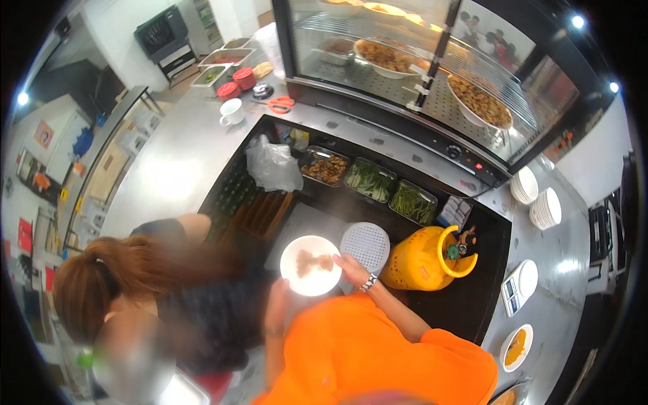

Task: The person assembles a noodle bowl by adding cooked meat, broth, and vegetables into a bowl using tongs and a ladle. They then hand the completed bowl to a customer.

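Right hand (349, 270), its forearm bent inward, grips the right rim of a white bowl (291, 255); the left hand (277, 298), blurred, supports its lower-left edge. The bowl sits between both hands, beyond the orange shirt (364, 344), left of a yellow gas cylinder (413, 260).

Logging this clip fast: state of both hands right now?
Left hand: blurred, at the lower-left edge of the white bowl; grip unclear.
Right hand: closed on the bowl's right rim.

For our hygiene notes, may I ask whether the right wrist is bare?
No, the right hand has a silver band around its wrist.
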`<state>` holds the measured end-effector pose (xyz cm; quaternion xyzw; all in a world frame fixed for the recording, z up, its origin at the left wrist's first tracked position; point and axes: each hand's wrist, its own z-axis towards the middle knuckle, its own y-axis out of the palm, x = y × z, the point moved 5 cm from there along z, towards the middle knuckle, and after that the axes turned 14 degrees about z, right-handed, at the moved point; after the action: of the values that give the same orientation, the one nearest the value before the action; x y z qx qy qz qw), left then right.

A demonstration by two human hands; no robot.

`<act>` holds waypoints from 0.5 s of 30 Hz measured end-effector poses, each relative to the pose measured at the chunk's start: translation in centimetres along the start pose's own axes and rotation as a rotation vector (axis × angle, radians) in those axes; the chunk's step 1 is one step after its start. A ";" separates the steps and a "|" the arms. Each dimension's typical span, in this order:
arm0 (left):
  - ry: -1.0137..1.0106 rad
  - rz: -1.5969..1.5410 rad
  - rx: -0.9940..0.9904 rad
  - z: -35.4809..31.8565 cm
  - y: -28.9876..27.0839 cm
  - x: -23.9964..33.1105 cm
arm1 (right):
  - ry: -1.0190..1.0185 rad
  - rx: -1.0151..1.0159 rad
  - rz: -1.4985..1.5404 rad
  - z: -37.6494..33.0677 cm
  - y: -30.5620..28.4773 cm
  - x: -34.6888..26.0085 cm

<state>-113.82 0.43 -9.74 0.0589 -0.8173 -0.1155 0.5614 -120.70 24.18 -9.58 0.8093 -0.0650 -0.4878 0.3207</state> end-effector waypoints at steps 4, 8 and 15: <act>-0.032 -0.028 -0.081 1.6 1.1 0.7 | -0.020 0.125 0.006 -1.7 -0.6 -1.1; -0.050 -0.205 -0.270 2.1 5.9 3.4 | -0.076 0.141 -0.008 -3.2 -1.2 -2.2; -0.345 -0.261 -0.300 2.2 10.2 4.2 | -0.169 0.267 0.087 -5.9 -3.8 -2.2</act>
<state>-117.03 9.62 -4.10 0.0594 -0.8602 -0.3149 0.3967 -117.77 30.80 -8.30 0.7973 -0.1908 -0.5268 0.2246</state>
